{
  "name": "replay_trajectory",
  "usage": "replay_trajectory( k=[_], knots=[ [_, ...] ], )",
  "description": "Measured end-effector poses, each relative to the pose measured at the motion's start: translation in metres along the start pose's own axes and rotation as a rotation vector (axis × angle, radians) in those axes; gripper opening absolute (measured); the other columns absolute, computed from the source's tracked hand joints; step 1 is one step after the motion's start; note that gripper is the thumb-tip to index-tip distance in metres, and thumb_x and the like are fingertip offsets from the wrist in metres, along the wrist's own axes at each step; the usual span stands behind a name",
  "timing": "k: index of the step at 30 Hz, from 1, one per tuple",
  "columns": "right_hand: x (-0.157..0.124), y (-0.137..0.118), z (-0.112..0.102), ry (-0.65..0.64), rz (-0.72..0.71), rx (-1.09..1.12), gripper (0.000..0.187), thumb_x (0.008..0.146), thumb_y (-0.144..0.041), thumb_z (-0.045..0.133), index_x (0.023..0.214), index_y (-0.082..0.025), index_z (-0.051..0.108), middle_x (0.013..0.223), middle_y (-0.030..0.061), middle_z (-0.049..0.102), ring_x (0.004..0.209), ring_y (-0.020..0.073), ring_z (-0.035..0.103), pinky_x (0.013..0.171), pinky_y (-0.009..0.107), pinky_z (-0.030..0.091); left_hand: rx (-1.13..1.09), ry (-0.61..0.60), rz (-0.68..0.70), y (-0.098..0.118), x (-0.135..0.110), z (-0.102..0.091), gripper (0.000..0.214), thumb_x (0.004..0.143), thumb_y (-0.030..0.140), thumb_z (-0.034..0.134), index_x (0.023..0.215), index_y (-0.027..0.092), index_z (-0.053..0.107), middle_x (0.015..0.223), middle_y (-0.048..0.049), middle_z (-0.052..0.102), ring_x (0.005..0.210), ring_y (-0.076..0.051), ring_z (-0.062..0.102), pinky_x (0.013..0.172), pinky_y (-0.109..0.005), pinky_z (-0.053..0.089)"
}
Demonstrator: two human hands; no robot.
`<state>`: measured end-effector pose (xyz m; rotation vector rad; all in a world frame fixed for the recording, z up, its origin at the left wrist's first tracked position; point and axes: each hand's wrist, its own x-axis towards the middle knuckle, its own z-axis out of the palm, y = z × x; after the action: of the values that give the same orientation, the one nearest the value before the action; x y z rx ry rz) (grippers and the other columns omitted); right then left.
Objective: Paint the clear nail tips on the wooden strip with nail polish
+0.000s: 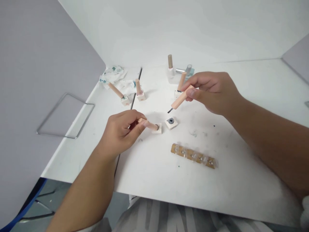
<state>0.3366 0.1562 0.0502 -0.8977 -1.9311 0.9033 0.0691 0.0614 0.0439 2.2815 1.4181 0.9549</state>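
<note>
Between the fingers of my right hand (pixel 210 90) is a nail polish brush (pixel 180 100), its peach cap-handle slanting down to dark bristles. Just below the bristle tip stands an uncapped nail polish bottle (pixel 171 122) with a dark grey neck. My left hand (pixel 126 130) pinches the peach cap of a second nail polish bottle (pixel 157 129), which sits on the table beside the uncapped one. Nearer to me lies a wooden strip (pixel 193 156) with several clear nail tips along it.
Two capped polish bottles (pixel 140 93) stand at the back left near crumpled, stained tissues (pixel 114 75). Another bottle (pixel 178 93) is behind my right hand, by a clear box (pixel 172 77). A metal wire frame (pixel 65 95) juts out at the left.
</note>
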Motion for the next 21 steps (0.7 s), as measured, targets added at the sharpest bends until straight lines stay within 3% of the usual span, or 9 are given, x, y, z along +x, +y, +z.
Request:
replay_trajectory(
  k=[5,9,14,21],
  knots=[
    [0.000,-0.003,-0.004,0.035,-0.011,-0.017,0.011,0.087,-0.031,0.066,0.080,-0.025,0.072,0.073,-0.0007,0.067,0.067,0.0135,0.059,0.061,0.029,0.047,0.103,0.030,0.205,0.002,-0.002,0.002,0.004,0.090,0.016,0.061,0.087,0.017,0.064,0.064,0.0011,0.060,0.051,-0.008,0.041,0.048,-0.023,0.034],
    [0.000,-0.006,-0.007,0.027,-0.071,0.000,0.011,0.089,-0.030,0.064,0.082,-0.025,0.071,0.076,-0.0017,0.069,0.067,0.0124,0.060,0.062,0.029,0.048,0.190,0.019,0.319,0.002,-0.004,0.002,0.009,0.086,0.012,0.063,0.093,0.018,0.063,0.069,0.0005,0.061,0.053,-0.009,0.044,0.048,-0.024,0.035],
    [0.002,-0.005,-0.010,-0.034,-0.133,0.032,0.014,0.092,-0.029,0.060,0.086,-0.023,0.071,0.077,-0.0004,0.067,0.074,0.0139,0.062,0.066,0.029,0.048,0.280,0.001,0.395,0.002,-0.005,-0.002,0.014,0.084,0.011,0.067,0.096,0.016,0.062,0.073,-0.0014,0.063,0.055,-0.010,0.048,0.050,-0.024,0.036],
    [0.007,0.006,-0.011,-0.037,-0.329,0.039,0.009,0.089,-0.024,0.065,0.083,-0.020,0.068,0.069,-0.0028,0.065,0.064,0.0090,0.057,0.060,0.025,0.044,0.345,0.008,0.462,0.001,-0.006,-0.002,0.016,0.083,0.011,0.069,0.098,0.014,0.064,0.076,-0.0028,0.066,0.057,-0.010,0.052,0.051,-0.024,0.039]
  ],
)
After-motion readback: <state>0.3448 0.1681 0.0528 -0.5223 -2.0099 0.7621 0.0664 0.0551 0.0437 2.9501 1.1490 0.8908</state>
